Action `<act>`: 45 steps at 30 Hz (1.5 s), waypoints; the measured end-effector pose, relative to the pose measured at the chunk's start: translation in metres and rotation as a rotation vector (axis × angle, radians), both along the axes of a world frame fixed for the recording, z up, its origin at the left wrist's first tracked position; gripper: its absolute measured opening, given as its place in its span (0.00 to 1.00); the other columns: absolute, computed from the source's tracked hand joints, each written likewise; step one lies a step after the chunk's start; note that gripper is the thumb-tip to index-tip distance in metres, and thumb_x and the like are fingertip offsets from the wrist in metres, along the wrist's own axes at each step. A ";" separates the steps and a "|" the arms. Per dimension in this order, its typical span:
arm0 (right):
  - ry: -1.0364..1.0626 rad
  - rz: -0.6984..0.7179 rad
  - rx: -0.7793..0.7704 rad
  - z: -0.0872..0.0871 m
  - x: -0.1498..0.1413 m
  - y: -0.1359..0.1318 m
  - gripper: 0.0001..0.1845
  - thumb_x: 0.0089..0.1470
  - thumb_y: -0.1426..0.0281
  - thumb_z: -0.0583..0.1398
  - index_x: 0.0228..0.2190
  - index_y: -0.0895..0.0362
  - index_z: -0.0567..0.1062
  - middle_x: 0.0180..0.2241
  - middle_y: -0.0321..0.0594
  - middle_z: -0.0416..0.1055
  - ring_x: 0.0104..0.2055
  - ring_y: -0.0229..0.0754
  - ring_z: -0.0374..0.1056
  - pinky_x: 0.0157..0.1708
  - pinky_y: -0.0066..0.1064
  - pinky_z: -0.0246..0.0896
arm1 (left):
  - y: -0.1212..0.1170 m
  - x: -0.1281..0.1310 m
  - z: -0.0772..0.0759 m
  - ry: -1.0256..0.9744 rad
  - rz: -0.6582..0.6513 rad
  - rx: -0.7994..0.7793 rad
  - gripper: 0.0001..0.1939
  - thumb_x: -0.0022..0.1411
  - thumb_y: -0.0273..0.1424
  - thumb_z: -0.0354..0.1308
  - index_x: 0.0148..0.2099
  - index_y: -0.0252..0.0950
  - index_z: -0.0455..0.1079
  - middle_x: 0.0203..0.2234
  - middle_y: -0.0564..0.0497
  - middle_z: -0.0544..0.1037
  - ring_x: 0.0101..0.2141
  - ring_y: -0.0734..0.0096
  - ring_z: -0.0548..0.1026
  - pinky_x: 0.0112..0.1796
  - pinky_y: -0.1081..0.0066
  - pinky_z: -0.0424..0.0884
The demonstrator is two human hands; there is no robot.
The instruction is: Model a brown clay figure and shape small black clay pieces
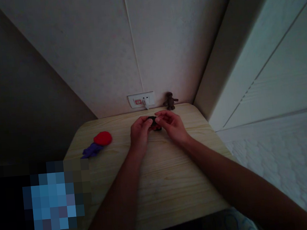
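Above the far half of the table, my left hand [139,130] and my right hand [173,125] meet at a small black lump [154,121], with dark red showing at its lower side. My left thumb and fingers close on its left end. From the right, my right thumb presses against it while the other fingers curl behind. What kind of thing it is cannot be made out in the dim light, and the fingers cover part of it. To the left lies a flat red disc [103,138] touching a purple, limbed piece [92,149].
The wooden table [165,185] has rounded far corners and stands against the wall. A small brown figure [170,101] stands upright at its back edge. Near it, a plug sits in the wall socket [141,100]. A pale door or panel [272,58] rises at right. The lower left is pixelated.
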State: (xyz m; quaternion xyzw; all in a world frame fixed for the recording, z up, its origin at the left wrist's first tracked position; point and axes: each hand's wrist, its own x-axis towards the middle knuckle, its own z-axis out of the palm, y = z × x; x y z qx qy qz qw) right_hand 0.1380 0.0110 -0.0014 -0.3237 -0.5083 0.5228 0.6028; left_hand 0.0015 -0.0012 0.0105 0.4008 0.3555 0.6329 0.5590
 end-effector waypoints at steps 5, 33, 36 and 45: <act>-0.085 -0.089 0.037 0.002 0.005 0.001 0.21 0.47 0.52 0.74 0.32 0.54 0.79 0.29 0.36 0.78 0.30 0.39 0.74 0.34 0.33 0.75 | 0.003 -0.003 -0.006 0.111 0.065 0.032 0.18 0.50 0.38 0.76 0.39 0.33 0.79 0.33 0.47 0.84 0.32 0.68 0.81 0.37 0.68 0.77; 0.119 0.091 -0.189 -0.002 0.003 0.006 0.18 0.43 0.61 0.76 0.35 0.56 0.84 0.29 0.36 0.81 0.28 0.37 0.72 0.32 0.31 0.70 | 0.004 -0.002 -0.006 -0.050 -0.005 -0.011 0.20 0.43 0.32 0.77 0.41 0.35 0.79 0.31 0.49 0.84 0.30 0.68 0.80 0.38 0.67 0.75; 0.066 0.043 -0.110 -0.004 0.002 0.005 0.20 0.47 0.57 0.74 0.39 0.54 0.81 0.28 0.34 0.78 0.29 0.38 0.74 0.34 0.33 0.72 | 0.004 -0.001 -0.004 -0.049 0.022 -0.035 0.22 0.43 0.32 0.78 0.42 0.35 0.79 0.32 0.49 0.84 0.32 0.69 0.81 0.40 0.67 0.76; -0.006 0.023 -0.033 -0.004 0.000 0.002 0.23 0.39 0.64 0.78 0.40 0.54 0.83 0.37 0.38 0.84 0.38 0.41 0.79 0.46 0.37 0.77 | 0.004 -0.001 -0.006 0.002 0.071 -0.017 0.20 0.46 0.36 0.78 0.41 0.35 0.80 0.34 0.49 0.84 0.33 0.70 0.81 0.40 0.67 0.77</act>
